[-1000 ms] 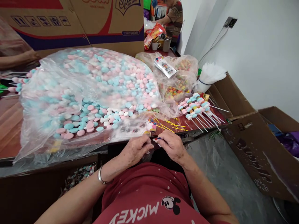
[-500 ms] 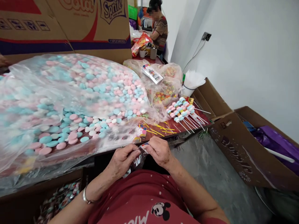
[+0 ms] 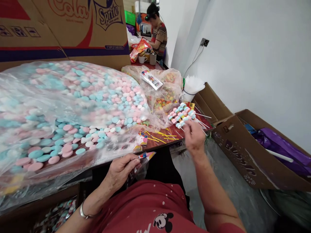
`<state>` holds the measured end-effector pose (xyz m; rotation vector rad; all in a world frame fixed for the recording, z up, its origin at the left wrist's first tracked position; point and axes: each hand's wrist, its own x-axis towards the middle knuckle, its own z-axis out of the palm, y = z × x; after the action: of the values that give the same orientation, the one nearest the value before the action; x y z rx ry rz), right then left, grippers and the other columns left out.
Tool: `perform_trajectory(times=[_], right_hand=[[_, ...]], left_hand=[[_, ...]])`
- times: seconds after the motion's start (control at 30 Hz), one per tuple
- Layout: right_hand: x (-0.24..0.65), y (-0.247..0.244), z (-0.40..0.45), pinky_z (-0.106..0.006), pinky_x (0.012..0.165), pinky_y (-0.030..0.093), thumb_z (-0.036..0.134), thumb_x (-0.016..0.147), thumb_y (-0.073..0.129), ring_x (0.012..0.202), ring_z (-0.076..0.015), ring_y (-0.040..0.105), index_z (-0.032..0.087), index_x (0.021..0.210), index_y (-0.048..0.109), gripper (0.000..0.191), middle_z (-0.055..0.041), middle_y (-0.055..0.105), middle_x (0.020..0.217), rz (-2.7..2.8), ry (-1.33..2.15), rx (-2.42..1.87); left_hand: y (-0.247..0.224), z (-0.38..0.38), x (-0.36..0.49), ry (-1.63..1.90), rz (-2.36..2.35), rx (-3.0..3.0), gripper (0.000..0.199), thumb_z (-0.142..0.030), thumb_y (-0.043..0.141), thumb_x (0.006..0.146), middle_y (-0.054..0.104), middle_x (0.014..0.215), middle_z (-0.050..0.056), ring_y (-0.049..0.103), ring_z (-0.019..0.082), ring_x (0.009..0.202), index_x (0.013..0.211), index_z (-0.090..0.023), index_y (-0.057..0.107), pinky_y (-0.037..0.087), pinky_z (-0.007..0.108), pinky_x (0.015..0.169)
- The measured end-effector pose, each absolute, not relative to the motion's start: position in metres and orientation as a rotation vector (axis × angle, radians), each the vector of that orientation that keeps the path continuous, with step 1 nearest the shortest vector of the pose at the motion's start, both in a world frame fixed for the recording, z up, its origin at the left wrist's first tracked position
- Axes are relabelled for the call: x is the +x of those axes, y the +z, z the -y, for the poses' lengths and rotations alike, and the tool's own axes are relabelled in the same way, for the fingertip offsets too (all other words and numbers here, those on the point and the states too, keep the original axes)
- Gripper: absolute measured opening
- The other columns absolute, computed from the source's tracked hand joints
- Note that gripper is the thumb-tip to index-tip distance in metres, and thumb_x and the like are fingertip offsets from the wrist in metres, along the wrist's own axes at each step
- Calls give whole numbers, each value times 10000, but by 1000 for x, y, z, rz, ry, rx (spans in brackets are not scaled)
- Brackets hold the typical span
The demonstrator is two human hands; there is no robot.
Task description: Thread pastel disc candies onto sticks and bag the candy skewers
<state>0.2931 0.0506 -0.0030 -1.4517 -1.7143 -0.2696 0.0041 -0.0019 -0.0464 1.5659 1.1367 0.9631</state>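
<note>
My left hand (image 3: 123, 168) pinches a clear plastic bag with a colourful printed top (image 3: 147, 155), held just off the table's front edge. My right hand (image 3: 195, 137) is over the front right of the table, at the stick ends of several candy skewers (image 3: 181, 115). Its fingers are curled and blurred, so whether they grip a stick is unclear. The skewers carry pink, blue and white discs on white sticks. A stack of flat printed bags (image 3: 128, 142) lies beyond my left hand, beside scattered yellow twist ties (image 3: 157, 139).
A large clear bag of pastel candies (image 3: 97, 87) covers the table's left side, with a big carton (image 3: 92, 35) behind. Bagged gummies (image 3: 162, 102) and a cup of white sticks (image 3: 189, 94) stand farther right. An open box (image 3: 243, 155) sits at right. Another person (image 3: 159, 35) works at the back.
My right hand has left the plastic bag and moved right and up to the candy skewers. My left hand keeps the bag, whose printed top now shows. The view has shifted slightly.
</note>
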Motion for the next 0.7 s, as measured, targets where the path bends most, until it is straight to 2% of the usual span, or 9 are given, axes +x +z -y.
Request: perform_trajectory(times=[0.07,0.17,0.27,0.37,0.47,0.53,0.7], right_hand=[[332,-1,-70,-394,816,413,293,958,408,882,-257,539,164,985,664,288,-138,683,939,1679,-528,-1682],[369,-7,-93,-378,735,351,257,912,465,842,-266,477,155,917,675,234,-142,668,846,1749,-736,-1975],[379,-15,-106,-348,672,294,223,875,503,798,-252,450,156,769,652,195,-133,642,764,1823,-763,-2062],[378,-13,-108,-346,647,272,189,874,466,753,-242,453,154,688,616,241,-142,616,736,1811,-750,-2048],[374,-2,-98,-354,652,310,214,920,399,756,-250,502,159,763,633,287,-137,625,767,1761,-758,-1949],[367,7,-85,-354,689,381,250,939,429,784,-240,565,182,853,657,253,-106,665,809,1789,-721,-1620],[324,23,-43,-334,756,497,212,930,532,834,-204,644,230,992,685,165,-51,708,908,2040,-346,-1087]], left_hand=[[-45,2,2,964,-1133,1527,275,-398,620,847,689,621,22,584,121,523,717,-170,702,472,201,507],[-44,1,1,976,-1103,1417,296,-429,646,821,692,606,27,578,117,497,693,-164,686,472,204,487],[-44,-1,1,973,-1080,1310,295,-437,681,790,692,583,24,569,112,466,687,-160,674,469,204,467],[-45,-4,-2,998,-1086,1256,275,-414,706,772,702,593,24,572,105,474,685,-155,671,464,194,474],[-47,-7,-9,1036,-1073,1236,255,-389,713,776,713,622,26,576,100,491,690,-152,677,458,191,486],[-49,-9,-15,1067,-1044,1242,250,-382,714,781,716,632,28,576,101,499,691,-150,686,457,195,494],[-54,-13,-26,1126,-1021,1289,209,-336,732,775,722,639,24,591,106,532,682,-153,692,451,197,516]])
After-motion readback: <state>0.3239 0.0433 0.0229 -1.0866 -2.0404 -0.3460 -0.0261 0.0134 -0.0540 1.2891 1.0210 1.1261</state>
